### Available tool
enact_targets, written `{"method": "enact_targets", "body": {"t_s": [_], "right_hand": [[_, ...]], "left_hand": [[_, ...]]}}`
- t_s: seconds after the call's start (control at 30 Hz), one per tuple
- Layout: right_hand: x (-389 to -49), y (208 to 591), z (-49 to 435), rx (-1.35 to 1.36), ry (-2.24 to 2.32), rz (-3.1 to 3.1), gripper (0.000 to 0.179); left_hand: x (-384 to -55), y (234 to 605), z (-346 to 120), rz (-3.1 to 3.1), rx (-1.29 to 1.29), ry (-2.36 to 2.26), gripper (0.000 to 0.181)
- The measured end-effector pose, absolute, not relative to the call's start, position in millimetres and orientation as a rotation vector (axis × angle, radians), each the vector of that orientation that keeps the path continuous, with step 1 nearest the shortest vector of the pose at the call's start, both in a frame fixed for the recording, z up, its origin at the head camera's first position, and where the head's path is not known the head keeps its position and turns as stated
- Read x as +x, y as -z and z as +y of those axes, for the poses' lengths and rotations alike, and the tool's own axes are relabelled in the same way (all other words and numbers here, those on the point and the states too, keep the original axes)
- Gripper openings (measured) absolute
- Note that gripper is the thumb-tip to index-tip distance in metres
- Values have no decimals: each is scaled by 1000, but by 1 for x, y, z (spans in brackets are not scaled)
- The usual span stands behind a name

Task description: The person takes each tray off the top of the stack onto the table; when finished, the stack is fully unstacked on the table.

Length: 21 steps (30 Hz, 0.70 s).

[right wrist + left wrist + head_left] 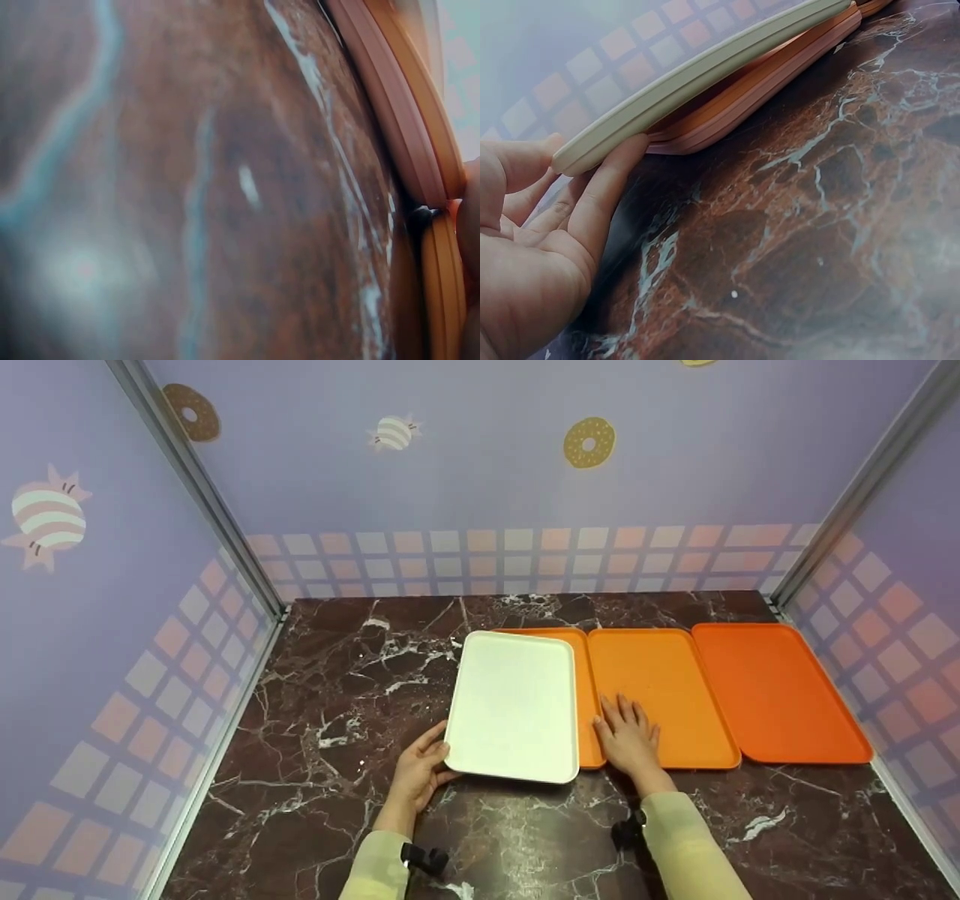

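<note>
Evidently, two pale yellow-green fabric sleeves (379, 859) (686, 840) enter at the near side, each with a small black wrist camera (427, 859) (628, 832); beyond them lies the dark red-brown, white-veined marbled tabletop (330, 682); the left hand (421, 771) pinches the near left corner of a white rectangular tray with rounded corners, apparently plastic (514, 705), thumb over the rim and fingers beneath; the right hand (630, 741) rests palm down, fingers loosely spread and gripping nothing visible, on the left border of a flat orange rectangular tray (671, 679); the white tray is tilted above a second orange tray of like shape (588, 712), covering most of it, and the left wrist view shows a gap between them that narrows away from the hand; a pink tray (397, 112), seen edge-on in the wrist views, lies beneath that second orange tray; to the right, touching or nearly touching the first orange tray, lies a red-orange rectangular tray (776, 697); farthest off stands the lilac patterned wall (487, 487); the step in hand appears to be handling the stack's top tray, and the next move would call for a secure left pinch and a steady right hand, lest the lower trays shift.
</note>
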State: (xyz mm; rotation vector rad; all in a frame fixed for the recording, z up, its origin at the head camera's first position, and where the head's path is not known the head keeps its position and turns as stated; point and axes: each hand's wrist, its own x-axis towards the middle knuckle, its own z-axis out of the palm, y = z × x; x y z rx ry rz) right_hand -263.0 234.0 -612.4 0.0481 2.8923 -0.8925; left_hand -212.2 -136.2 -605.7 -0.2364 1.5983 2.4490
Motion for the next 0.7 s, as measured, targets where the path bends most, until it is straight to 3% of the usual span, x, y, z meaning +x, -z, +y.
{"method": "enact_targets", "body": {"t_s": [0.7], "right_hand": [[-263,613,234,39,866,2909,59]], "left_hand": [[-205,603,-176,1637,-352,-2506,57]]}}
